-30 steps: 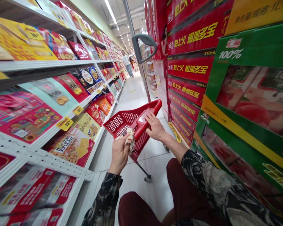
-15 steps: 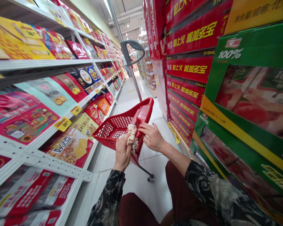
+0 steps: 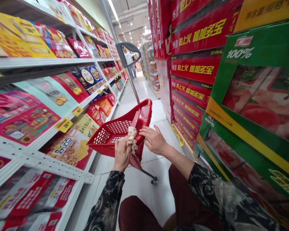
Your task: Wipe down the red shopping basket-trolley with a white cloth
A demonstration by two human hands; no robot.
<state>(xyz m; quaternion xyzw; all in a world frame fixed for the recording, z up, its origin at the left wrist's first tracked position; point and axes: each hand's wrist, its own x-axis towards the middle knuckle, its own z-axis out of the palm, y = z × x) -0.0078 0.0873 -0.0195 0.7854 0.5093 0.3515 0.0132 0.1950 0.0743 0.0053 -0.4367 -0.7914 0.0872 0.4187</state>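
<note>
A red shopping basket (image 3: pixel 108 132) with perforated walls sits tilted in front of me on a metal pole, with a grey loop handle (image 3: pixel 128 54) at its far top. My left hand (image 3: pixel 122 153) is closed around a crumpled whitish cloth (image 3: pixel 132 136), pressed against the basket's near side. Part of the cloth is hidden under the fingers. My right hand (image 3: pixel 154 140) lies with stretched fingers at the basket's thick right rim, fingertips touching it and thumb raised. A small wheel (image 3: pixel 154 180) at the lower end of the pole touches the floor.
Shelves (image 3: pixel 45 62) of boxed snacks with yellow price tags line my left. Stacked red drink cartons (image 3: pixel 195 67) and green juice boxes (image 3: pixel 243 106) rise close on my right. White tiles (image 3: pixel 132 91) run down the aisle, where a person (image 3: pixel 130 62) stands far off.
The basket and its handle have shifted a little left. My left hand moved left with the cloth, and my right hand followed slightly at the rim. The distant person shows more clearly.
</note>
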